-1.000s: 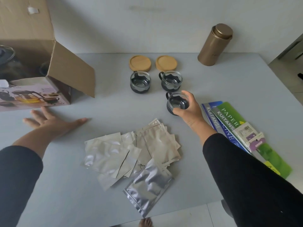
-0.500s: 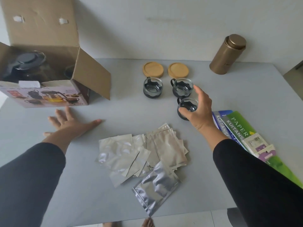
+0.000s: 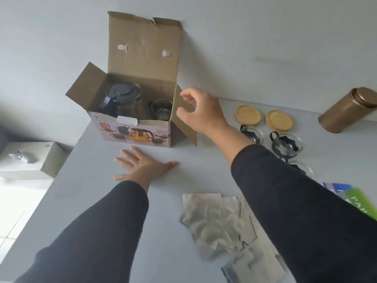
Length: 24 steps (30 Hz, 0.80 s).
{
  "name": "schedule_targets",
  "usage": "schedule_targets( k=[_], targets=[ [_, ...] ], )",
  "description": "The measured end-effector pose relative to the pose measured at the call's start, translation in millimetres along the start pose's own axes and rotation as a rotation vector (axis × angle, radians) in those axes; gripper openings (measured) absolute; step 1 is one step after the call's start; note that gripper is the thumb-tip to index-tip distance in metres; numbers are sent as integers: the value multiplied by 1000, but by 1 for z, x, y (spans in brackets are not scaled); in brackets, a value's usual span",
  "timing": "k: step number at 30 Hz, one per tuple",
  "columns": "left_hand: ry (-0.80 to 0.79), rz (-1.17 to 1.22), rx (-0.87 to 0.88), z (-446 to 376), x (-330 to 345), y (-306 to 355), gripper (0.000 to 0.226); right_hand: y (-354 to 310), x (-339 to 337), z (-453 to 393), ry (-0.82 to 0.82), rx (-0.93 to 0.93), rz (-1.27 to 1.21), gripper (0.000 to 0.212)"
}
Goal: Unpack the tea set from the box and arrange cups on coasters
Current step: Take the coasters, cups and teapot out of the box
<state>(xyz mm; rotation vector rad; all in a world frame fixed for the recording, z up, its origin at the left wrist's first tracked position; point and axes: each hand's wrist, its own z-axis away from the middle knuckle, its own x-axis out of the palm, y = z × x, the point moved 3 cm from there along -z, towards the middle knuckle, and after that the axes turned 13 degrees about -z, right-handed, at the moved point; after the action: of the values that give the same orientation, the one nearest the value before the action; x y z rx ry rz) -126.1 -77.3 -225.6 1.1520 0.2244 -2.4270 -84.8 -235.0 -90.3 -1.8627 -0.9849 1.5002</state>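
Observation:
An open cardboard box (image 3: 132, 133) stands at the back left of the grey table (image 3: 102, 201). Inside it I see a glass teapot with a dark lid (image 3: 122, 97) and one glass cup (image 3: 161, 109). My right hand (image 3: 199, 111) hovers empty by the box's right flap, fingers curled apart. My left hand (image 3: 140, 167) lies flat on the table in front of the box. Three glass cups stand at the right: one (image 3: 252, 134), a second (image 3: 286, 144), and a third (image 3: 301, 169) partly hidden by my right sleeve. Two round wooden coasters (image 3: 247, 115) (image 3: 278, 120) lie bare behind them.
A gold canister (image 3: 348, 110) stands at the back right. Several silver foil pouches (image 3: 220, 223) lie in the near middle. Blue and green paper packs (image 3: 355, 198) sit at the right edge. A white appliance (image 3: 30, 160) stands off the table's left side.
My right hand let go of the third cup, leaving it on the table, and moved left up to the box. The view swung left toward the box. My left hand stayed flat.

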Motion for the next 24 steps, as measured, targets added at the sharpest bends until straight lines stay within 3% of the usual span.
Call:
schedule_targets(
  k=[7,12,14,24],
  targets=[
    [-96,30,74,-9,1,-4,147,-15,85,-69,-268,78,568,52],
    [-147,74,64,-16,2,-1,143,-9,112,-88,-381,259,893,49],
    [-157,74,60,-17,1,-1,141,-4,115,-92,-418,310,964,45],
    [-160,103,74,-19,3,0,139,4,124,-107,-395,402,1027,64]
  ],
)
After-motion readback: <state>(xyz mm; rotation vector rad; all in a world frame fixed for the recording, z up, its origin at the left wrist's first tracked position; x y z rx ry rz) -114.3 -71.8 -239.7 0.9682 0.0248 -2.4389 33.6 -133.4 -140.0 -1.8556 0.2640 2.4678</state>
